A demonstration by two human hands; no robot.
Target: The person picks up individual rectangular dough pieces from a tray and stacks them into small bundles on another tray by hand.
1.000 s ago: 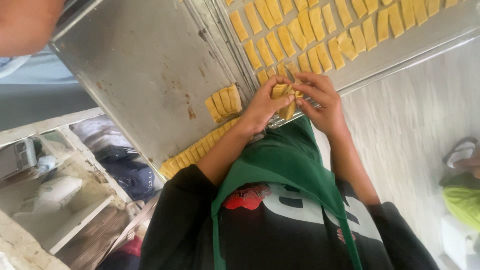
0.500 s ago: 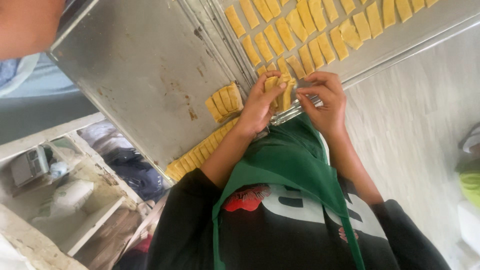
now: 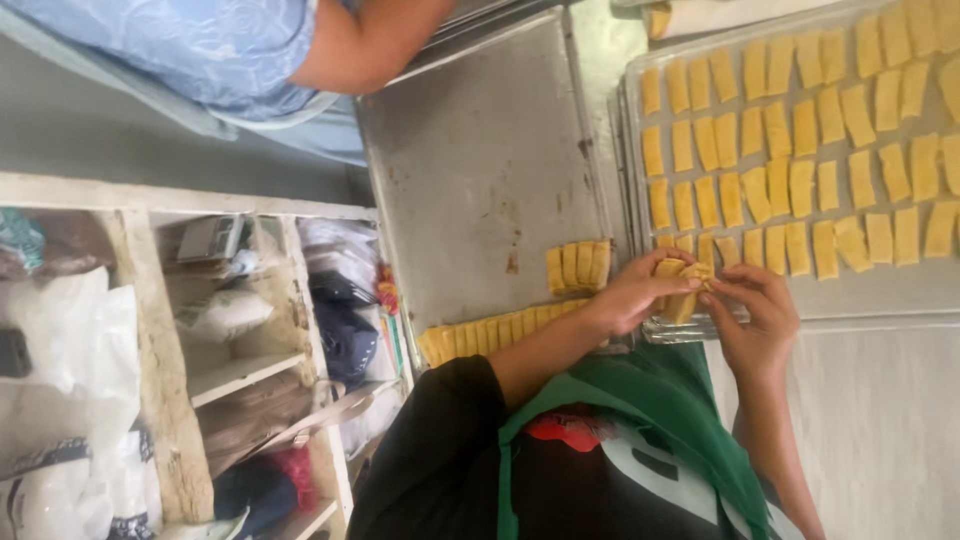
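Note:
My left hand point(image 3: 635, 292) and my right hand point(image 3: 757, 318) meet at the near edge of the right baking tray point(image 3: 880, 295). Together they pinch a small cluster of yellow dough pieces point(image 3: 682, 288): the left hand grips it from the left and the right hand's fingertips touch its right side. The tray carries several rows of yellow dough strips point(image 3: 800, 160). To the left lies a second, mostly bare metal tray point(image 3: 480, 150) with a short group of dough pieces point(image 3: 578, 265) and a row of dough strips point(image 3: 500, 330) along its near edge.
Another person in a blue shirt point(image 3: 230, 45) leans in at the top left, with an arm point(image 3: 370, 45) over the bare tray's far corner. A worn wooden shelf point(image 3: 160, 380) holding bags and bundles stands at the left. My green apron point(image 3: 650, 400) fills the bottom.
The view has swung, bringing the shelf and the other person further into view. My hands stay together on the dough pieces at the tray's near edge.

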